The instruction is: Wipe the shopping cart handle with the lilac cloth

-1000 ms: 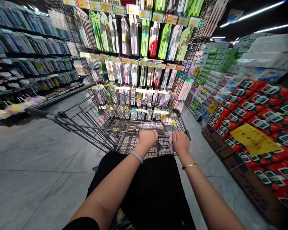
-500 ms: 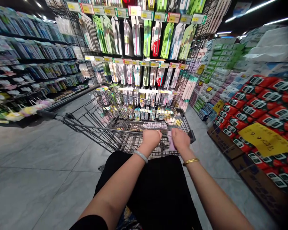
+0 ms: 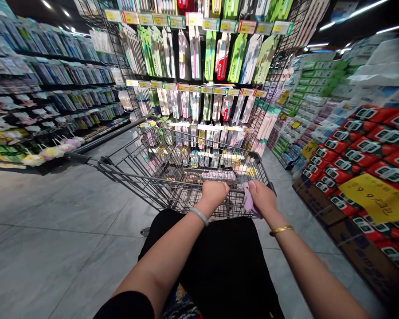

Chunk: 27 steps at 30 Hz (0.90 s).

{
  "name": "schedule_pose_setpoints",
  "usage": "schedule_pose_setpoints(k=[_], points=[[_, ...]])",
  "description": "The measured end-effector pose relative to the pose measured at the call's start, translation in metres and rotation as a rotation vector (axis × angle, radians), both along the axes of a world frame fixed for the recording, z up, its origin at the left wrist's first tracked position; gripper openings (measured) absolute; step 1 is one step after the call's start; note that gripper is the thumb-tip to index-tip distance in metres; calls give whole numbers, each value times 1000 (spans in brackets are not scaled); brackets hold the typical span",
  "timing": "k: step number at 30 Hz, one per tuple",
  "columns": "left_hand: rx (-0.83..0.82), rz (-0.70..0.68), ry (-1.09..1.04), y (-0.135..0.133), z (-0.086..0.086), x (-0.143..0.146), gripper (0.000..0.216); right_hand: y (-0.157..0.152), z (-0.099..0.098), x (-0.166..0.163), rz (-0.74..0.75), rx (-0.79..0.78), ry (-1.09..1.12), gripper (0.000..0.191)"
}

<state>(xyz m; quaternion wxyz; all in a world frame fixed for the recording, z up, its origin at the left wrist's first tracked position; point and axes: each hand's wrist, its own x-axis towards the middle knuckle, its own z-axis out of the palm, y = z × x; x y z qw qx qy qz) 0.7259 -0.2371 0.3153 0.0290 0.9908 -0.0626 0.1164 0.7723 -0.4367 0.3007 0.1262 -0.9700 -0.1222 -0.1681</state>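
Observation:
A dark wire shopping cart (image 3: 119,177) stands side-on in front of me, its handle at the left. My left hand (image 3: 214,193), below a pale bangle on the wrist, is closed around the cart's near top rail. Further right along that rail is my right hand (image 3: 263,197), closed on a crumpled light-purple cloth (image 3: 248,199), which hangs down against the wire side. A gold bracelet circles that wrist. The fingertips of both hands are largely hidden from above.
Beyond the cart, a wire rack (image 3: 199,84) holds hanging toothbrush-like packs with price tags. At the right, red packages (image 3: 369,146) are piled on cardboard boxes behind a yellow price sign (image 3: 377,197). Stocked shelves (image 3: 63,79) line the left. Grey tiles (image 3: 73,212) cover the floor.
My right hand has slid right along the rail with the cloth, away from my left hand. My left hand keeps its grip. The whole view has shifted slightly.

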Motion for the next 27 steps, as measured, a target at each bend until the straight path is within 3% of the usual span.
schedule_pose_setpoints(k=[2, 4, 6, 8, 10, 12, 15, 16, 19, 21, 23, 25, 27], points=[[1, -11, -2, 2, 0, -1, 33, 31, -3, -12, -81, 35, -56, 44], [8, -21, -9, 5, 1, -3, 32, 52, -10, -25, 56, 43, -179, 41], [16, -24, -18, 8, 3, -5, 35, 51, -16, -32, 255, 9, -260, 38], [20, -9, -30, 9, 4, -6, 42, 31, -18, -29, 369, -55, -259, 38], [15, 12, -38, 8, 4, -5, 48, 8, -15, -19, 294, -84, -207, 39], [4, 23, -39, 7, 2, -2, 50, -2, -9, -12, 100, -54, -142, 39], [-9, 15, -39, 6, -1, 1, 49, 22, -5, -16, -82, 3, -101, 39], [-10, 8, -39, 6, -2, 1, 47, 36, -6, -22, -78, 11, -117, 39], [-3, -16, -42, 11, -2, -1, 43, 61, -15, -37, 152, 14, -239, 35], [2, -25, -49, 14, -1, -2, 44, 53, -18, -38, 330, -16, -265, 34], [1, -22, -59, 15, -1, -3, 47, 32, -17, -30, 407, -53, -218, 34], [-7, -8, -69, 14, -1, -2, 50, 12, -11, -17, 301, -57, -145, 35], [-18, 8, -77, 11, -2, 0, 50, 9, -4, -7, 72, -35, -76, 37]])
